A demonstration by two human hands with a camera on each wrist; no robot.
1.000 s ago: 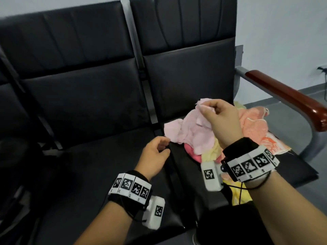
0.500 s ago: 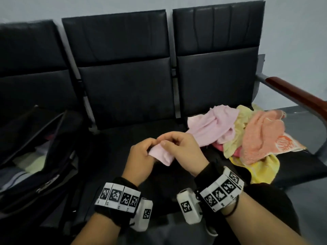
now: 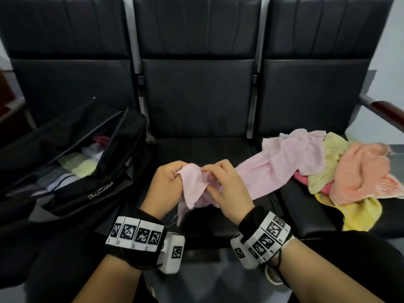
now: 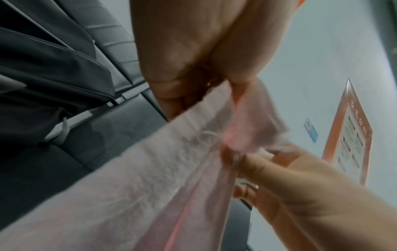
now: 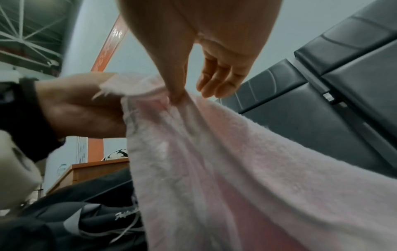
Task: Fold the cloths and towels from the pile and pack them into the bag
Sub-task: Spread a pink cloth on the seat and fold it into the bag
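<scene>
A pale pink towel (image 3: pixel 284 162) stretches from the pile on the right seat to the middle seat, where both hands hold its near end. My left hand (image 3: pixel 168 184) pinches a corner of it, and my right hand (image 3: pixel 227 189) pinches the edge just beside. In the left wrist view the pink towel (image 4: pixel 150 186) hangs from the left hand's fingers (image 4: pixel 171 95). In the right wrist view the thumb and forefinger nip the pink towel (image 5: pixel 214 161). The pile (image 3: pixel 354 171) holds peach, yellow and red cloths. An open black bag (image 3: pixel 72 162) on the left seat holds folded cloths.
Three black padded chairs (image 3: pixel 196 95) form a row. A brown armrest (image 3: pixel 387 110) bounds the right seat. The bag's flap (image 3: pixel 54 132) stands raised behind its opening. An orange notice (image 4: pixel 352 135) hangs on the wall.
The right hand has drawn the pink towel leftward off the pile to the middle seat. The left hand has taken hold of its corner, and the two hands have parted a little.
</scene>
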